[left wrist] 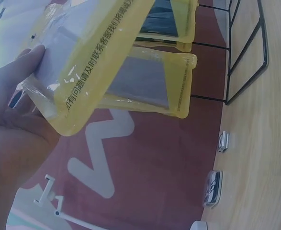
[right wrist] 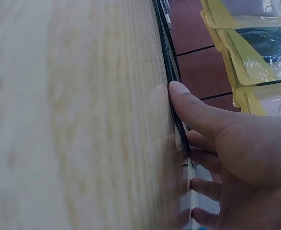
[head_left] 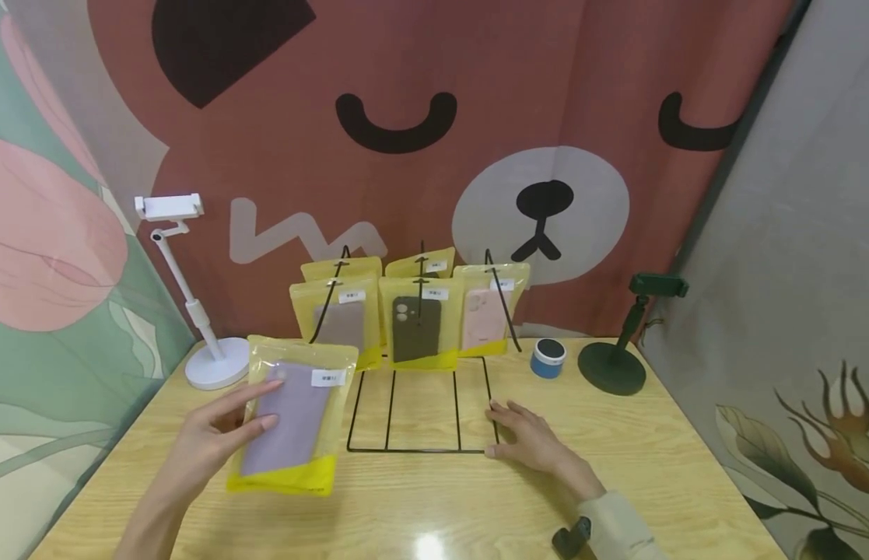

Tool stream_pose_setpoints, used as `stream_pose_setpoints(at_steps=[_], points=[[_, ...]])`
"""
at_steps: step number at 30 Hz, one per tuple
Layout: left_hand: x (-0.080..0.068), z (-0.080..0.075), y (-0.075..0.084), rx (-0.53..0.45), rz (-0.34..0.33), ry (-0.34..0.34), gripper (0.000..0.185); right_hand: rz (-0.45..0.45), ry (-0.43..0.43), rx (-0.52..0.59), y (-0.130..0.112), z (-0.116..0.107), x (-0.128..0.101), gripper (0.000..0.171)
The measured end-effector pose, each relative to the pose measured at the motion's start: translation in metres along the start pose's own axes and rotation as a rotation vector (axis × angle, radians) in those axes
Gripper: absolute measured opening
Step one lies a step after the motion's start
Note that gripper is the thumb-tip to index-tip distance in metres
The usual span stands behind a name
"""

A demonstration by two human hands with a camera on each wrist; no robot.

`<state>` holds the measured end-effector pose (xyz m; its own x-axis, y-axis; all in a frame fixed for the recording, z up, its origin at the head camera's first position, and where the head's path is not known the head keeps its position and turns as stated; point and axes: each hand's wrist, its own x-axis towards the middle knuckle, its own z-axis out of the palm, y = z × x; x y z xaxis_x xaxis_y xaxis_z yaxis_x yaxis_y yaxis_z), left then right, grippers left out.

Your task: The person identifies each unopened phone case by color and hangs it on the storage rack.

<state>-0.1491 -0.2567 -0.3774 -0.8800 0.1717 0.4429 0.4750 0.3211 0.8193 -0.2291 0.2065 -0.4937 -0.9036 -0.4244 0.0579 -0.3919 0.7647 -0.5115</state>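
Observation:
My left hand (head_left: 213,432) pinches a clear-and-yellow pouch (head_left: 287,474) with a lilac phone case (head_left: 294,412) inside, thumb in front and the other fingers mostly hidden. It is held left of a black wire display rack (head_left: 420,450). Over the rack's right base corner lies my right hand (head_left: 535,443), its thumb and fingers on the wire in the right wrist view. More pouches hang from the rack's hooks: a greyish-lilac case (head_left: 341,323) at left, a black case (head_left: 416,330) in the middle and a pink case (head_left: 485,319) at right. Further pouches hang partly hidden behind.
On the wooden table (head_left: 420,505), a white phone stand (head_left: 217,364) is at the left back and a dark green one (head_left: 611,368) at the right. A small blue-and-white round object (head_left: 548,359) sits beside the rack. A patterned curtain (head_left: 406,187) hangs behind.

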Motion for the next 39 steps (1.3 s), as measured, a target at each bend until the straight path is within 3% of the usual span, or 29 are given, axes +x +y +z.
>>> stream_pose_setpoints(at_steps=[9,17,26,34,39], points=[[0.010,0.003,-0.006,0.020,-0.002,-0.021,0.047,0.000,0.002,-0.005,-0.001,0.001,0.000,0.068],[0.000,-0.002,-0.008,-0.023,-0.008,-0.094,0.045,-0.008,-0.007,0.002,-0.001,0.002,-0.001,0.068],[0.002,-0.001,-0.006,-0.023,0.019,-0.050,0.045,-0.005,-0.010,0.004,-0.001,0.001,0.000,0.069],[-0.002,-0.005,-0.008,-0.070,0.033,-0.089,0.044,0.004,-0.011,0.012,-0.002,0.004,-0.001,0.070],[0.006,-0.007,-0.004,-0.054,0.034,-0.094,0.045,0.012,-0.003,0.002,0.000,0.003,0.001,0.069]])
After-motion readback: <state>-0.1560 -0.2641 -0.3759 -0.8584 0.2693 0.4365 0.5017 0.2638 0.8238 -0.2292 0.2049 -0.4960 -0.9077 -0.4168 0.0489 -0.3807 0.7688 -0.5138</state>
